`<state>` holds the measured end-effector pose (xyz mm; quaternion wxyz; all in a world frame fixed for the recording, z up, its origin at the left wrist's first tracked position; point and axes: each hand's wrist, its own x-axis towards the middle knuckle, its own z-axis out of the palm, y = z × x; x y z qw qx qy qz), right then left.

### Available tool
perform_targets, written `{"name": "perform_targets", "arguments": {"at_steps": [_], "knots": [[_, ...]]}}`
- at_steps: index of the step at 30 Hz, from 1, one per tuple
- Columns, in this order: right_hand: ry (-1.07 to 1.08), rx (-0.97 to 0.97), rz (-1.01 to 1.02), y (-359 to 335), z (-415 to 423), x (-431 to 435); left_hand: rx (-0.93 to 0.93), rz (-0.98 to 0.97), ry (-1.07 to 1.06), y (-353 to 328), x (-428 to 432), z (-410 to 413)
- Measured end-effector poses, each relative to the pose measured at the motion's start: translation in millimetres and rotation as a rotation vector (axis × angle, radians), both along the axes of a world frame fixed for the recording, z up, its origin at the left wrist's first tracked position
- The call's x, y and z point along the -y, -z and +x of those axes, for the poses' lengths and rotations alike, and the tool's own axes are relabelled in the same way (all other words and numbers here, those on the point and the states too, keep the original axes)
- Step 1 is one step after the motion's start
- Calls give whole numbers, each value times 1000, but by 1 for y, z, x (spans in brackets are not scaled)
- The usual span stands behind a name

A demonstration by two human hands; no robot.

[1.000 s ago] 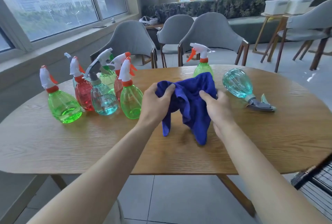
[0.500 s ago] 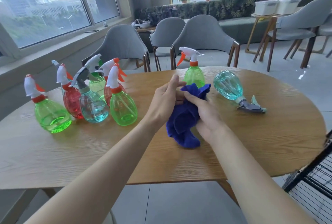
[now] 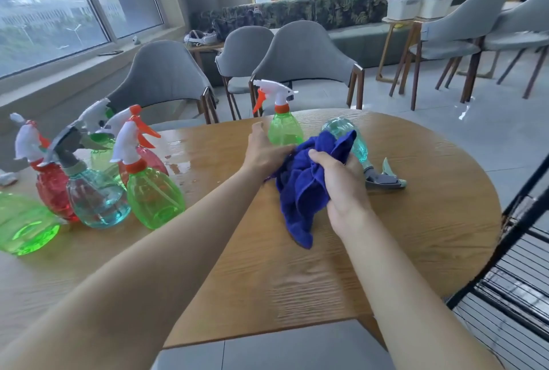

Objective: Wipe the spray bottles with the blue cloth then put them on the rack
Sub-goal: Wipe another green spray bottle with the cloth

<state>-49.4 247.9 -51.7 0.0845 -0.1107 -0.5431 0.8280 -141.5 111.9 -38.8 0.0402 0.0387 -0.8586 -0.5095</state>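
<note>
Bright daylight from windows (image 3: pixel 53 10); glare on table (image 3: pixel 178 159); edges warped, perhaps motion-blurred

Both forearms bare to elbow, no sleeves visible. Left hand (image 3: pixel 264 152) and right hand (image 3: pixel 341 188) ungloved; no rings, watch or bands.

We've got a round table (image 3: pixel 416 251) in front of us with a bunch of spray bottles (image 3: pixel 98 188) crowded together on its left side, all standing. One more standing bottle (image 3: pixel 283 129) sits alone toward the far edge, near the middle. Just right of it, a tipped-over bottle (image 3: pixel 361 147) lies on its side, nozzle pointing right. The cloth (image 3: pixel 306 185) sits bunched in front of those two, between our left hand (image 3: pixel 264 153) and right hand (image 3: pixel 341 188). Chairs (image 3: pixel 300 61) are behind the table, and the rack (image 3: pixel 511 274) is off its right edge.
</note>
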Motion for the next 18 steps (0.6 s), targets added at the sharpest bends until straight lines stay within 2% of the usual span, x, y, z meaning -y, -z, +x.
{"name": "perform_targets", "arguments": {"at_steps": [6,11,16,18], "knots": [[3,-89,223,0,2,2,-24,-19,14,6,-10,-22],[189,-206,636,2,4,16,-64,14,-58,10,11,-1],[503,-376,1106,12,13,39,-104,144,-92,5,48,49],[635,-419,1223,17,16,48,-111,202,-74,2,63,71]]}}
